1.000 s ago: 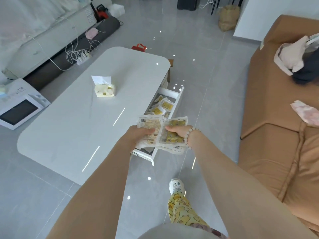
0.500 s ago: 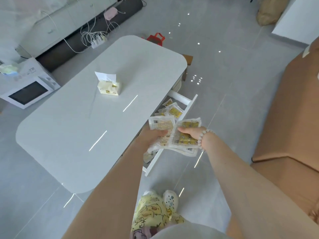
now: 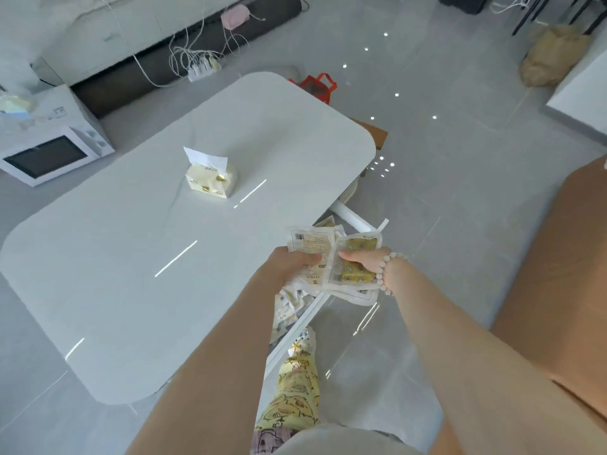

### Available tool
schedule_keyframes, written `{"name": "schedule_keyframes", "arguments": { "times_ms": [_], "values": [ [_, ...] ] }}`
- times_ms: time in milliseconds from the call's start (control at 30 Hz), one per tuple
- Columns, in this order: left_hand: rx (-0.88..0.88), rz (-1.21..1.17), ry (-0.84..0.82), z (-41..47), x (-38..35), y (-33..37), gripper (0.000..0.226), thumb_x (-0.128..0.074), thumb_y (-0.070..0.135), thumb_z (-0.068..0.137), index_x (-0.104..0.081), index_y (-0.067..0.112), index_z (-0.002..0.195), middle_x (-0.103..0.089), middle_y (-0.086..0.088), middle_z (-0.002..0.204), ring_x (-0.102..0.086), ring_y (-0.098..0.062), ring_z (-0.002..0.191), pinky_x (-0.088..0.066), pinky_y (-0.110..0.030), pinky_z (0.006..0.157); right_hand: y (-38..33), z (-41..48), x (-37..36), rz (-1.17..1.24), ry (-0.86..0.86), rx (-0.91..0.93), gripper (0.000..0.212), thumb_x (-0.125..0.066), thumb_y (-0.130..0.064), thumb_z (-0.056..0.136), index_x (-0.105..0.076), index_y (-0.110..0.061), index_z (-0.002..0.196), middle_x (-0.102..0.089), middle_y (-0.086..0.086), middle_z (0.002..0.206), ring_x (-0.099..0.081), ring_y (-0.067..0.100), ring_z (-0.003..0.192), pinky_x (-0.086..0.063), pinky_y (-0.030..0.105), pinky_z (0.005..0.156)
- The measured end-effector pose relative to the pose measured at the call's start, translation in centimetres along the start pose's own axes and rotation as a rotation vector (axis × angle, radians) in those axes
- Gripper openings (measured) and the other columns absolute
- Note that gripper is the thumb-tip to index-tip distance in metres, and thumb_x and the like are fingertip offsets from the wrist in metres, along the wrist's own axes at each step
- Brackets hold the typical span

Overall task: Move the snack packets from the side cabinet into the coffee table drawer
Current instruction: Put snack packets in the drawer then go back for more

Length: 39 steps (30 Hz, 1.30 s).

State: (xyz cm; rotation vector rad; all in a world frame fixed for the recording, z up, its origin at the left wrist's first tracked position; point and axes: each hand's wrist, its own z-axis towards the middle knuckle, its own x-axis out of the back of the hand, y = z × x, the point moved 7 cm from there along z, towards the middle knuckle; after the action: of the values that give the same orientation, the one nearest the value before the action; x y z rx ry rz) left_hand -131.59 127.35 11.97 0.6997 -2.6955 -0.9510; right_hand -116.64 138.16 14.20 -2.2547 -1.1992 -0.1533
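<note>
i see both arms stretched out past the near right edge of the white counter [image 3: 147, 257], over the open drawer [image 3: 350, 219] that juts from its right side. the left grip [image 3: 292, 262] is clenched on a pale snack packet [image 3: 312, 245], with the thumb lying across its printed face. the right grip [image 3: 364, 261] pinches a yellow snack packet [image 3: 356, 276] in a clear wrapper, thumb on top. the two packets overlap where the grips meet, and more wrappers hang beneath them in the same bundle; i cannot tell which grip carries those. the whole bundle is held in the air above the drawer, apart from the counter top. down in the drawer, loose packets [image 3: 289, 307] lie in a heap, partly hidden by the left forearm. a bead bracelet [image 3: 384, 274] sits on the right wrist. a tissue pack [image 3: 210, 182] stands alone near the middle of the counter, one sheet sticking up. below the drawer front i see a leg in yellow patterned trousers [image 3: 295, 389] on the grey tiled floor [image 3: 443, 142]. a tan sofa [image 3: 558, 274] fills the right edge, and a microwave box [image 3: 49, 149] sits on the floor at far left.
</note>
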Motion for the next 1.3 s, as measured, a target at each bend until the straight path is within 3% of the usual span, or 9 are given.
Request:
{"name": "schedule_keyframes", "arguments": {
  "times_ms": [200,400,567,733,833,933,1033,1167,1300],
  "values": [
    [0.082,-0.056,0.012,4.9,1.8,0.9,0.031,-0.077,0.014,0.077,-0.066,0.007,0.105,-0.069,-0.006,0.104,-0.066,-0.025,0.094,-0.053,-0.034,0.088,-3.6,5.2,-1.7,-0.106,-0.041,-0.052,0.069,-0.081,-0.045,0.066,-0.058,-0.003,0.116,-0.066,0.010,0.112,-0.064,0.026,0.101,-0.050,0.039,0.095],
    [0.136,-0.121,0.038,8.4,1.9,-0.8,0.027,-0.074,0.014,0.079,-0.065,0.014,0.104,-0.066,0.000,0.098,-0.062,-0.013,0.079,-0.046,-0.017,0.060,-3.9,9.4,-2.4,-0.224,-0.046,-0.123,0.064,-0.079,-0.045,0.070,-0.058,-0.004,0.114,-0.064,0.011,0.114,-0.061,0.026,0.103,-0.050,0.034,0.091],
    [0.270,-0.263,0.105,12.4,1.2,-6.0,0.025,-0.075,0.018,0.079,-0.066,0.016,0.102,-0.068,0.001,0.095,-0.065,-0.020,0.092,-0.052,-0.034,0.088,-3.4,13.9,-4.2,-0.386,-0.093,-0.164,0.070,-0.073,-0.045,0.076,-0.052,0.002,0.124,-0.059,0.015,0.124,-0.058,0.027,0.109,-0.048,0.032,0.091],
    [0.417,-0.422,0.182,16.4,0.2,-12.2,0.027,-0.076,0.021,0.078,-0.064,0.011,0.101,-0.065,0.004,0.085,-0.063,-0.010,0.073,-0.051,-0.019,0.060,-1.4,20.1,-7.4,-0.472,-0.151,-0.198,0.073,-0.079,-0.045,0.069,-0.055,-0.002,0.122,-0.061,0.012,0.120,-0.058,0.027,0.107,-0.048,0.038,0.096],
    [0.553,-0.563,0.239,18.2,-0.4,-16.5,0.046,-0.078,0.025,0.075,-0.057,0.007,0.111,-0.066,-0.004,0.092,-0.066,-0.020,0.081,-0.054,-0.029,0.069,0.5,23.6,-9.7,-0.539,-0.213,-0.209,0.056,-0.076,-0.044,0.073,-0.059,-0.002,0.107,-0.062,0.011,0.116,-0.059,0.025,0.102,-0.046,0.031,0.088],
    [0.644,-0.702,0.302,20.5,-1.0,-20.8,0.060,-0.079,0.024,0.074,-0.047,0.003,0.119,-0.066,-0.009,0.100,-0.068,-0.023,0.084,-0.057,-0.035,0.074,2.6,27.3,-12.4,-0.566,-0.259,-0.200,0.080,-0.076,-0.045,0.074,-0.045,0.001,0.131,-0.054,0.014,0.131,-0.053,0.029,0.117,-0.044,0.034,0.094],
    [0.677,-0.741,0.350,23.1,-1.0,-24.4,0.082,-0.084,0.030,0.067,-0.039,0.004,0.131,-0.062,-0.012,0.114,-0.065,-0.027,0.096,-0.054,-0.041,0.086,4.5,30.9,-15.3,-0.632,-0.304,-0.182,0.081,-0.074,-0.046,0.075,-0.043,0.002,0.132,-0.053,0.016,0.131,-0.053,0.030,0.118,-0.046,0.034,0.093],
    [0.686,-0.763,0.455,27.4,0.5,-27.6,0.100,-0.085,0.034,0.064,-0.030,0.006,0.142,-0.054,-0.012,0.130,-0.056,-0.032,0.114,-0.045,-0.048,0.101,5.2,36.0,-19.3,-0.693,-0.286,-0.029,0.043,-0.074,-0.045,0.075,-0.056,-0.009,0.091,-0.063,0.009,0.098,-0.058,0.019,0.077,-0.046,0.023,0.064],
    [0.669,-0.750,0.528,30.8,2.0,-28.8,0.078,-0.083,0.040,0.066,-0.045,0.012,0.127,-0.060,-0.003,0.118,-0.060,-0.025,0.103,-0.047,-0.035,0.093,4.9,39.8,-22.2,-0.804,-0.267,0.129,0.047,-0.071,-0.045,0.078,-0.040,-0.014,0.062,-0.048,0.001,0.061,-0.044,0.011,0.052,-0.030,0.020,0.043]
  ]
}}
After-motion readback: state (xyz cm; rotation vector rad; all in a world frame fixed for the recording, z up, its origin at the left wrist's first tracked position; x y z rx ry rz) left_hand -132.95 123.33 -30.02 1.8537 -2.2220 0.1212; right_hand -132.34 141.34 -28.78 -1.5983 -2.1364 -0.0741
